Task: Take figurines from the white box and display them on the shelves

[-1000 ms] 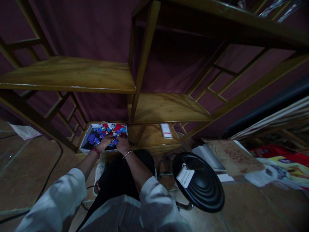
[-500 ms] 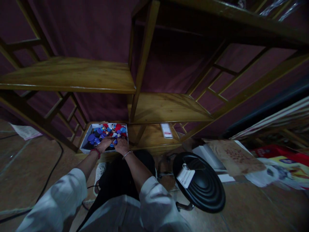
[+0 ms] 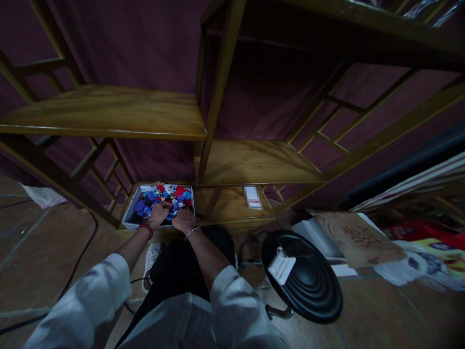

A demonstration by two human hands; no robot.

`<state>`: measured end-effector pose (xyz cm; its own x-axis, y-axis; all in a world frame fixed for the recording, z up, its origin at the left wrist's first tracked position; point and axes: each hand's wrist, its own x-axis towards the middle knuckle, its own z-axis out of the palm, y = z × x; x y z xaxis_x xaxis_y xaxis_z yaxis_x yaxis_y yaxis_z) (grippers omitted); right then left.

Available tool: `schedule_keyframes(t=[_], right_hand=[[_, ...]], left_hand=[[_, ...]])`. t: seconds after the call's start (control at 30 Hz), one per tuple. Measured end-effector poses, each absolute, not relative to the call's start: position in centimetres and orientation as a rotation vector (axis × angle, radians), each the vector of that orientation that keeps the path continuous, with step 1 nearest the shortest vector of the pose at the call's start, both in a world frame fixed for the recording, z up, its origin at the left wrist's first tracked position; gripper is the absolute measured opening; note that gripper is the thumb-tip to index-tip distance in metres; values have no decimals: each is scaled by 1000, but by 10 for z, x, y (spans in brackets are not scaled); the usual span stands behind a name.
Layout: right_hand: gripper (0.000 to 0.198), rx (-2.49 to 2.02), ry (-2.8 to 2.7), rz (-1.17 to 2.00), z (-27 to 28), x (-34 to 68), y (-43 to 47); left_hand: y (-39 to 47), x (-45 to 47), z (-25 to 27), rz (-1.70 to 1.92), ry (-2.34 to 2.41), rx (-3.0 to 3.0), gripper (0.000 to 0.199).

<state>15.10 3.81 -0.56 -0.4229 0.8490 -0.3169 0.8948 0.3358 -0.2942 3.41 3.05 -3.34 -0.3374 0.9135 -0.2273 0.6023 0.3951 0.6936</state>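
Observation:
A shallow white box [image 3: 130, 213] on the lowest shelf at the left holds many small toy figures [image 3: 166, 195], mostly blue and red with black. My left hand [image 3: 158, 215], with a red bead bracelet at its wrist, reaches over the front rim, fingers curled down among the figures. Close beside it, my right hand [image 3: 184, 220], wearing a silver bangle, is also in the box with bent fingers. A blue toy figure [image 3: 179, 205] is at the right fingertips. What either hand grips is hidden by the fingers and dim light.
Wooden shelving [image 3: 105, 114] rises around and above the box. A phone-like white card [image 3: 253, 197] lies on the lower shelf. To the right stands a black round stool [image 3: 312, 271] bearing a white mask [image 3: 282, 266]. Flat cardboard [image 3: 358, 240] and bags lie beyond; a cable [image 3: 82, 254] crosses the floor.
My two hands have moved slightly apart among the toy figures, showing more of the blue ones between them. The whole view has shifted a little.

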Motion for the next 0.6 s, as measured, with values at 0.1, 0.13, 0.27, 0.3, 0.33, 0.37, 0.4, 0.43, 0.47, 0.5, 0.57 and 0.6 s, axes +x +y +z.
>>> schedule_keyframes(t=[0.1, 0.13, 0.27, 0.3, 0.33, 0.37, 0.4, 0.43, 0.47, 0.5, 0.57, 0.6], right_hand=[[30, 1623, 2459, -634, -5, 151, 38], [30, 1628, 2460, -628, -6, 151, 39], [30, 1613, 2462, -634, -11, 151, 40], [31, 1613, 2457, -640, -12, 151, 40], [32, 1617, 2451, -642, -12, 151, 40], [32, 1621, 2449, -642, -12, 151, 40], [33, 1625, 2448, -643, -11, 151, 41], [34, 1626, 2445, -647, -10, 152, 41], [34, 1627, 2440, -654, -8, 152, 41], [35, 1630, 2434, -662, -7, 152, 41], [34, 1636, 2434, -680, -7, 152, 41], [34, 1641, 2436, -684, -7, 152, 41]], left_hand=[[31, 31, -32, 615, 2116, 1302, 28], [32, 27, -30, 590, 2136, 1316, 29], [33, 0, -20, 511, 2245, 1356, 33], [32, -10, -17, 493, 2275, 1348, 33], [31, -19, -14, 458, 2305, 1348, 34], [29, -27, -11, 343, 2336, 1383, 35], [27, -34, -8, 306, 2341, 1387, 35], [24, -39, -7, 269, 2351, 1404, 35], [22, -43, -5, 216, 2366, 1465, 35], [19, -44, -5, 177, 2381, 1509, 35], [15, -44, -7, 90, 2406, 1598, 35], [14, -42, -8, 56, 2410, 1626, 35]])
